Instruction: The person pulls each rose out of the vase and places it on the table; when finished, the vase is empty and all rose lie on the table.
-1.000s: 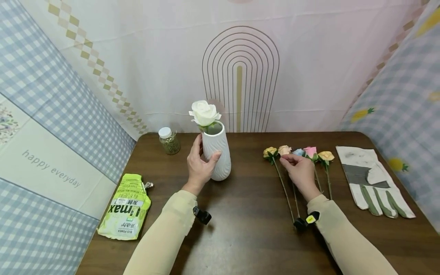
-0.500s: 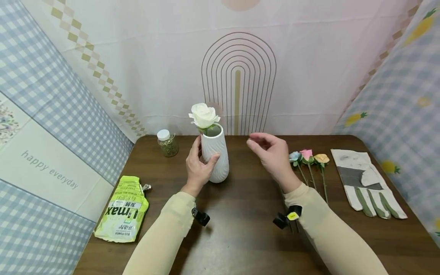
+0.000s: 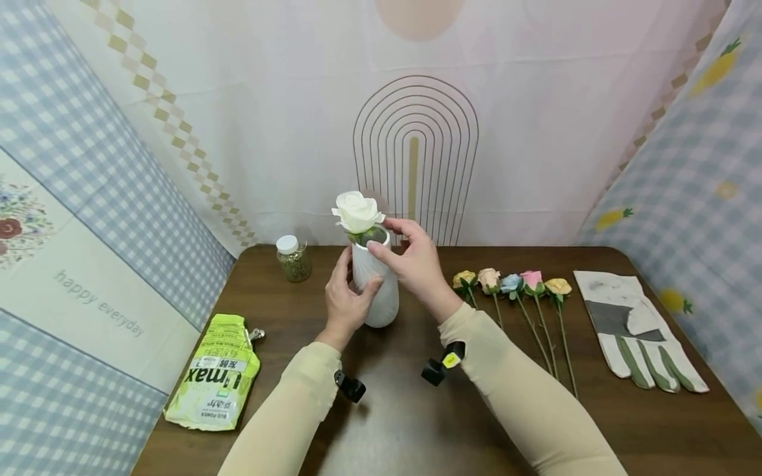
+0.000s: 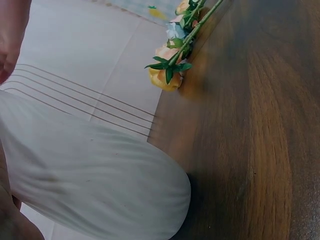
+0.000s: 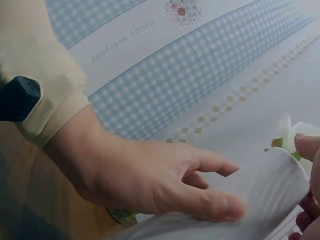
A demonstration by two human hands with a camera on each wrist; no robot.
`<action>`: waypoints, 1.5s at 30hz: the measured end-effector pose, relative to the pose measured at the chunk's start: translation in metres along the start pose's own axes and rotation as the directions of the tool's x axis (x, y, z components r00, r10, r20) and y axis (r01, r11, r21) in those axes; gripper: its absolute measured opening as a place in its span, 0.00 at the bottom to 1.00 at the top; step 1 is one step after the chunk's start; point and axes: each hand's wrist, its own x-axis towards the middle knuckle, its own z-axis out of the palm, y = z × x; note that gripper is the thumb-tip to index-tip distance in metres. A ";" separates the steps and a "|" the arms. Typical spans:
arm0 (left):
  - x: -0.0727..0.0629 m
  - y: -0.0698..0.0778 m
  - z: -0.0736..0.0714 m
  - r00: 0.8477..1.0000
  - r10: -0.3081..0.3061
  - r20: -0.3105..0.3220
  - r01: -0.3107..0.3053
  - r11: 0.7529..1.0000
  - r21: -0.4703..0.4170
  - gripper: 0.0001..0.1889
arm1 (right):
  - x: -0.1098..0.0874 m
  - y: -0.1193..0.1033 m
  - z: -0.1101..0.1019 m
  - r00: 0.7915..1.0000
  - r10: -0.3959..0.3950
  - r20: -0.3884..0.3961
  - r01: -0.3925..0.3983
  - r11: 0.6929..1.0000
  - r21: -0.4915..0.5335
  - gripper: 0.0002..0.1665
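Observation:
A white ribbed vase point(image 3: 381, 301) stands on the table with a white rose point(image 3: 357, 211) in its mouth. My left hand point(image 3: 348, 304) grips the vase's side, with the thumb in front and the fingers behind. At the top, my right hand point(image 3: 419, 261) holds the vase's rim, its thumb at the front edge and its fingers round the far side. In the right wrist view the right thumb point(image 5: 306, 145) lies at the rim close to the rose. The left wrist view shows the vase's lower body point(image 4: 110, 175) near the tabletop.
Right of the vase lie several roses: yellow point(image 3: 464, 279), peach point(image 3: 489, 280), blue point(image 3: 512, 284), pink point(image 3: 532, 280) and orange-yellow point(image 3: 558, 287). Beyond them is a work glove point(image 3: 637, 330). On the left are a white-lidded jar point(image 3: 294, 261) and a green-yellow pouch point(image 3: 217, 373).
My right hand has moved left from above the roses to the vase's rim, holding nothing on the way. The left hand stays on the vase. The head view has tilted slightly.

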 end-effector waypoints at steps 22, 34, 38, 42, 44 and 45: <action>-0.002 -0.005 0.002 0.997 0.059 -0.054 -0.060 0.998 -0.023 0.47 | 0.009 -0.008 0.034 0.997 0.073 -0.015 -0.073 0.997 -0.039 0.25; -0.002 -0.002 0.001 1.000 -0.011 0.001 0.011 0.999 -0.039 0.42 | 0.012 -0.013 0.021 0.993 0.062 -0.103 -0.038 0.975 0.218 0.25; -0.001 -0.001 0.001 1.000 -0.011 -0.002 0.011 0.999 -0.041 0.42 | 0.013 -0.013 0.018 0.988 0.076 -0.133 -0.047 0.976 0.211 0.24; -0.001 -0.001 0.001 1.000 -0.002 -0.007 0.002 0.999 -0.044 0.42 | 0.012 -0.011 0.014 0.987 0.080 -0.140 -0.055 0.983 0.178 0.19; -0.001 -0.001 0.001 1.000 0.005 -0.009 -0.005 0.999 -0.044 0.42 | 0.012 -0.010 0.012 0.987 0.082 -0.139 -0.058 0.984 0.167 0.15; -0.001 -0.001 0.001 1.000 0.007 -0.010 -0.008 0.999 -0.042 0.42 | 0.011 -0.009 0.011 0.988 0.080 -0.136 -0.056 0.984 0.170 0.14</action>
